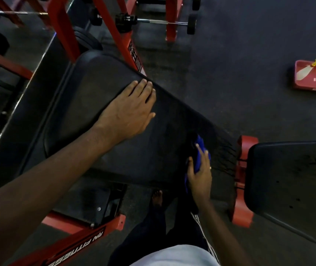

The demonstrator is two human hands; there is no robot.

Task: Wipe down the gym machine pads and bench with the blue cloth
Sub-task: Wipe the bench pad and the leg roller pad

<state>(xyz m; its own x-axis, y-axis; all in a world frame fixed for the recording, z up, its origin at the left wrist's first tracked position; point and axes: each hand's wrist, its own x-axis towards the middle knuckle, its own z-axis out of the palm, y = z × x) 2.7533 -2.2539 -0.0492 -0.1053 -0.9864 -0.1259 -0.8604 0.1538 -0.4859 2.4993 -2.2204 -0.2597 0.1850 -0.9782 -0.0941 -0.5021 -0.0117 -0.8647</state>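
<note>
A: Where's the cloth (201, 153)?
B: In your right hand (199, 170), bunched between thumb and fingers and pressed against the surface (95, 116) near its 4 o'clock end.
A: And my left hand (128, 110)?
B: It lies flat with the fingers straight and close together, resting on the surface toward 11 o'clock, fingertips at the far edge.
A: What else is around?
B: The seat (291, 181) is at 3 o'clock, apart from the cloth. A red tray (307, 87) lies on the floor (249, 54) at 2 o'clock.
</note>
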